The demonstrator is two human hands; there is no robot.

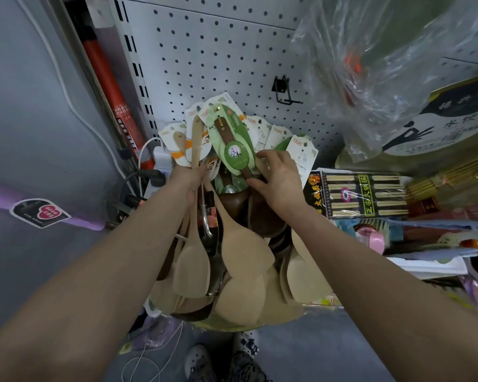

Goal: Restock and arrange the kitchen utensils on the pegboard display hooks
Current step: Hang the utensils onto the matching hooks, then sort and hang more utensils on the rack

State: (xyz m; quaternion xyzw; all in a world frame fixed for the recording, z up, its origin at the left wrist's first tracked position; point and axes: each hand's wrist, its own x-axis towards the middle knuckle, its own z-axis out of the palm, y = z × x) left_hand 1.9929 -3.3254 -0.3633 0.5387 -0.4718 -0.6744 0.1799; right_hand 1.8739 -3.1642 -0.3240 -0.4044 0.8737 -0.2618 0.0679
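The wooden spatulas [193,260] and spoons [243,271] hang bunched low on the pegboard [204,51], near its bottom left corner, their card header tags [196,119] fanned at the top. They look light and stiff, smooth rather than slippery; the thin handles just under the cards seem the sensible place to take them, since the cards would likely tear if pulled (the broad bowls would only swing). The left hand [189,180] is clenched around several pale handles, its fingers hidden behind them. The right hand [276,180] has its fingers pinching the dark-handled utensil in the green card [235,144], thumb below, fingertips on the card's edge.

An empty black hook [283,91] stands up and to the right on the board, well apart from the cluster. Room is tight: a clear plastic bag [384,64] overhangs the right, chopstick packs [364,194] crowd a shelf beside the right wrist, and cables trail on the floor [53,244].
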